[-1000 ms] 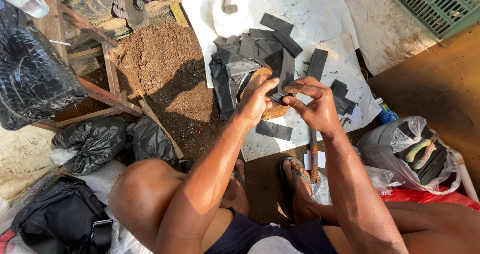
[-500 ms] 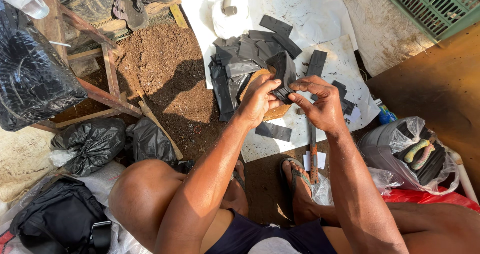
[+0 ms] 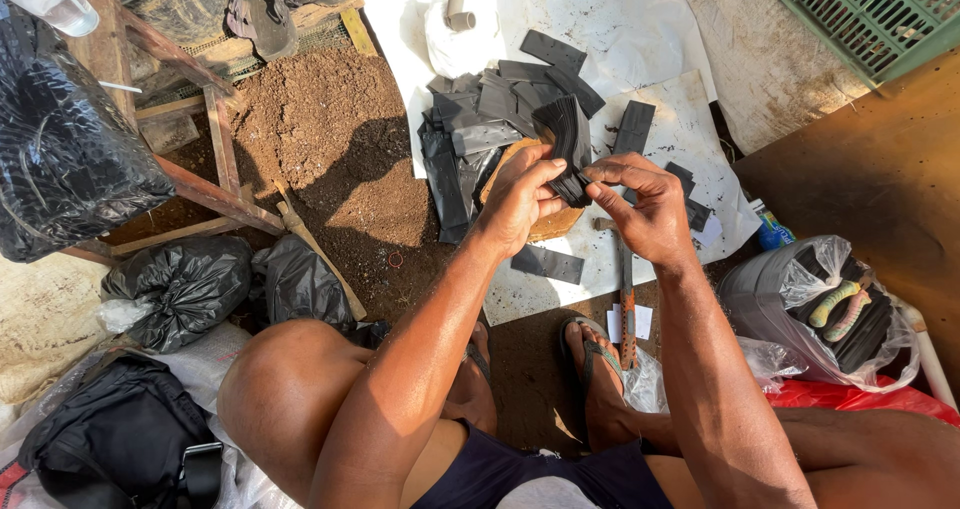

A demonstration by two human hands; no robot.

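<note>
Both my left hand [image 3: 520,201] and right hand [image 3: 645,204] pinch one curved black rubber strip [image 3: 570,144], fingers closed, above the strip pile [image 3: 480,129].

The wooden block [image 3: 548,219] lies mostly hidden under both hands; the green crate [image 3: 870,14] is cut off

Person wore a dark navy sleeveless top [image 3: 540,474], arms bare to the shoulder, knees and lower legs bare too. Left hand [image 3: 522,201] and right hand [image 3: 645,204] had no gloves, rings or watch. Dark-strapped flip-flop [image 3: 592,354] on the visible foot.
</note>
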